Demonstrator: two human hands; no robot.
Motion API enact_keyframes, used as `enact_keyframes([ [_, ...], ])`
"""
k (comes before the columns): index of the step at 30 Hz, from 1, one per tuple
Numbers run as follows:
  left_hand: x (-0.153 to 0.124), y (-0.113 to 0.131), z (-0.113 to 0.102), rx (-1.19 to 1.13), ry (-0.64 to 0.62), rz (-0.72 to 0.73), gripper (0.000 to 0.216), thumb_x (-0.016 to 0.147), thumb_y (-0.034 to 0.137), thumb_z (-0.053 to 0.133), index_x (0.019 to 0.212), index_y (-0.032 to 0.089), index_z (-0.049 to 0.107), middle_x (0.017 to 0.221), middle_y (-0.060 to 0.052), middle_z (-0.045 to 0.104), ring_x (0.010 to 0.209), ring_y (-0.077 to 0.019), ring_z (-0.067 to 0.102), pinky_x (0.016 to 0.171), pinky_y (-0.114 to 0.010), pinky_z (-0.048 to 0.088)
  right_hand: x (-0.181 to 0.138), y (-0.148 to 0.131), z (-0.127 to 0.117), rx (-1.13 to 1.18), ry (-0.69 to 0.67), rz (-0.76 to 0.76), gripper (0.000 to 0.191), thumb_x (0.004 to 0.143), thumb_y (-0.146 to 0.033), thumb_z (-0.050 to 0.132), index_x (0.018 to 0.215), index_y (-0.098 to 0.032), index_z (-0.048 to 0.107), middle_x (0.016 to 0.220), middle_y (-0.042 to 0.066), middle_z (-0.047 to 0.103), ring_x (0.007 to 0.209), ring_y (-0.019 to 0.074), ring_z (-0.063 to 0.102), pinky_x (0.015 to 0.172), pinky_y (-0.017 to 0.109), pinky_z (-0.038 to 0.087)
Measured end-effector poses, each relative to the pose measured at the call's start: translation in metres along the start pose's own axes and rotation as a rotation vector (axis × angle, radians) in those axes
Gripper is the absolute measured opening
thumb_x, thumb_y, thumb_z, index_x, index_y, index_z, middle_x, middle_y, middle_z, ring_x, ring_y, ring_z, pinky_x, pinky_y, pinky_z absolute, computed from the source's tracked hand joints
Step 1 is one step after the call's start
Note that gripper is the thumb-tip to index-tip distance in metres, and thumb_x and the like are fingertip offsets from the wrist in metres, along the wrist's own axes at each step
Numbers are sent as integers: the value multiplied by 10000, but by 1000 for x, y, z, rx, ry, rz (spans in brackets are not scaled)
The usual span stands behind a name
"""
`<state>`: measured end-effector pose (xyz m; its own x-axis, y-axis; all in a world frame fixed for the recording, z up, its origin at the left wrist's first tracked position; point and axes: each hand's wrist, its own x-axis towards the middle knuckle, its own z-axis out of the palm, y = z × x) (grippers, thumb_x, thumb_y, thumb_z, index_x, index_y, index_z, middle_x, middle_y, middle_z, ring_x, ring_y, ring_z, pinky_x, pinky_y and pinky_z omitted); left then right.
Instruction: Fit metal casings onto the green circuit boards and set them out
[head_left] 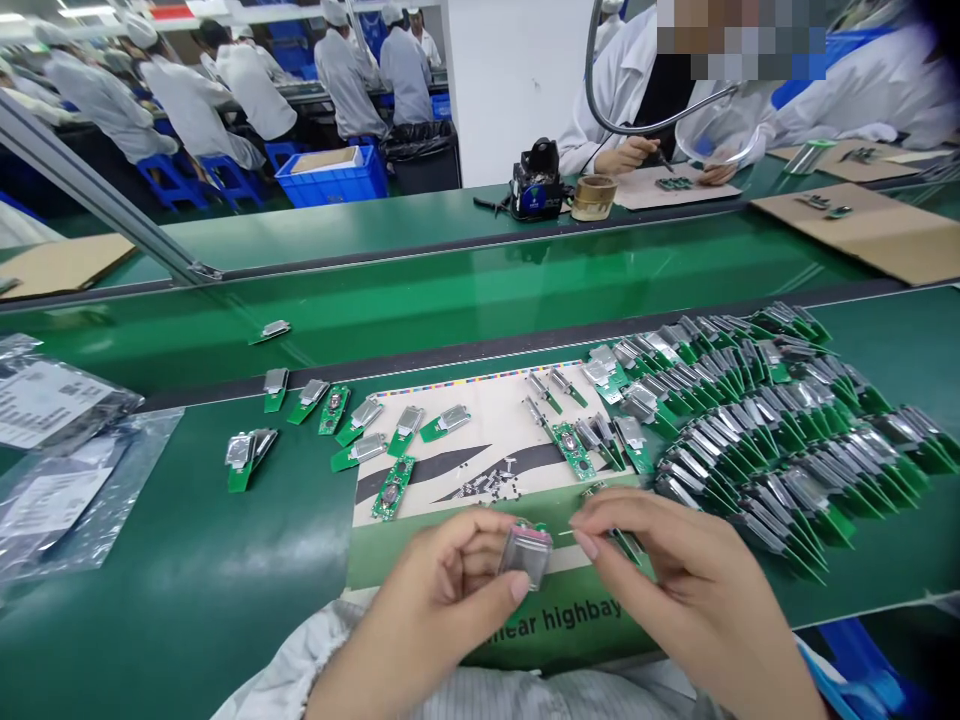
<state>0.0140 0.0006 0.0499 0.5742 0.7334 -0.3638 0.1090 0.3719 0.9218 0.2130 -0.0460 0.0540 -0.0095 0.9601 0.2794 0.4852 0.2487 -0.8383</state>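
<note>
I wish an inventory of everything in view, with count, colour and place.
Table: one, green, foreground
Belt: one, green, beyond table
Card: one, mostly beige and green, on table
Row boards: many, green and silver, right side
Loose boards: over ten, green and silver, left, middle
Small parts: many, silver and black, on card
Bags: at least two, clear, left edge
Tape roll: one, tan, far side
Lens: one, clear, far right
Bins: two, blue and black, background
Stools: several, blue, background
Co-workers: several, white coats, background
Held piece: count unclear, silver and pink, front centre
Left hand: one, bare, gripping held piece
Right hand: one, bare, centre right
</note>
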Motion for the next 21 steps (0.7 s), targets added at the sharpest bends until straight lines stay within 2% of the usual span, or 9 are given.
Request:
enact_keyframes([
  [3,-1,7,10,-25,-46,2,160,794,272,696,911,194,621,642,32,523,590,-108,491,542,-216,399,1,-12,-3,-34,75,-163,183,867,-55,539,901,-225,597,829,3,684,765,134,660,646,209,545],
  [8,-4,11,16,-90,-93,-13,148,785,211,699,892,182,601,723,10,608,648,-95,549,605,-198,443,2,-16,1,-61,106,-326,227,809,20,548,904,-175,616,850,32,686,795,130,641,715,228,558],
  [12,-7,10,16,-149,-92,-21,171,771,210,720,870,183,584,749,-1,656,697,-111,617,656,-214,485,0,-14,4,-40,151,-359,283,765,65,556,921,-171,546,830,8,685,763,114,630,739,250,553],
  [18,-8,9,17,-147,-78,-6,189,759,202,732,862,189,574,789,-16,698,758,-139,672,681,-221,511,0,-16,4,-65,134,-378,249,778,68,558,811,-169,492,786,17,679,697,117,617,637,262,547],
  [21,-8,8,18,-145,-70,-2,192,757,191,731,861,188,570,815,-24,712,783,-143,680,688,-218,518,0,-16,6,-49,142,-382,257,774,76,557,794,-171,487,790,24,686,688,120,620,634,273,554],
])
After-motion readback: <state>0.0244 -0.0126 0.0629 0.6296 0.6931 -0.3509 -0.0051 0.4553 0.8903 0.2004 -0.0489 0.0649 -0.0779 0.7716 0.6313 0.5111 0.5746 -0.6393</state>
